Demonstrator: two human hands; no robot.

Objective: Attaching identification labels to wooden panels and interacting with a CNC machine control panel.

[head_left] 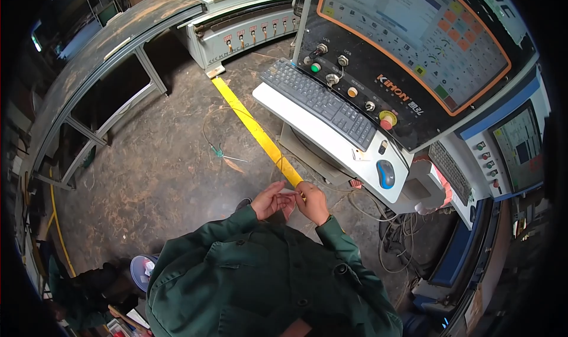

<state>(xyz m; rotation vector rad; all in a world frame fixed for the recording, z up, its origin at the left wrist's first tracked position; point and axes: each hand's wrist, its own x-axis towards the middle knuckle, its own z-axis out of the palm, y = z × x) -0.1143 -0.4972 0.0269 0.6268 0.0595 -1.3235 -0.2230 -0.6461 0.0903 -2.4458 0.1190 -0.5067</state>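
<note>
My left hand (271, 201) and my right hand (312, 202) meet in front of my chest, fingertips touching, above the dirty floor. A small pale item (290, 191) seems pinched between the fingers of both hands; what it is cannot be told. Both forearms wear green jacket sleeves. A machine control console stands just ahead to the right, with a grey keyboard (322, 100) on a white shelf and a blue and grey mouse (385, 173).
A big orange-framed screen (414, 35) and knobs with a red stop button (387, 120) top the console. A second panel (515, 147) stands right. A yellow floor stripe (254, 130), a metal-framed bench (100, 65) at left, and tangled cables (396, 236) at lower right.
</note>
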